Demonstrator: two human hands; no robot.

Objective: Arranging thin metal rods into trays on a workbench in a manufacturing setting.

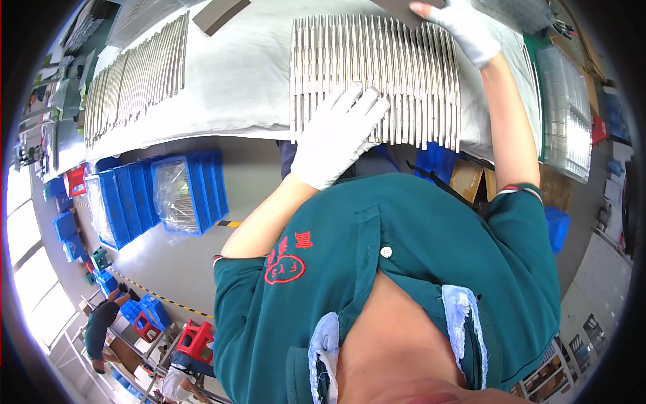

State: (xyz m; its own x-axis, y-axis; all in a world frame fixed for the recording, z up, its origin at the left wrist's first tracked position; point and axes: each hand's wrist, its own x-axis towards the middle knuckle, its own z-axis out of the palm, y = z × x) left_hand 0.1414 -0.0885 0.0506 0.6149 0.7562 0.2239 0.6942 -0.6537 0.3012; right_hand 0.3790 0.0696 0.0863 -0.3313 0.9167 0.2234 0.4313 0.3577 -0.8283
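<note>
A row of thin, shiny metal rods (377, 67) lies side by side on the white-covered table (235, 81). My left hand (340, 135), in a white glove, rests on the near part of these rods with its fingers stretched out. Beyond their far right end, my right hand (468, 30) grips a dark grey block (404, 9), its gloved fingers partly hidden and a bare thumb tip on top. The upper edge of the view cuts off part of that block.
More metal rods (138, 77) lie at the table's left, near another grey-brown block (219, 15). Clear plastic trays (565, 108) are stacked at the right. Blue crates (192, 192) with plastic-wrapped contents stand on the floor. Two people (104, 330) are at the lower left, by red stools (196, 340).
</note>
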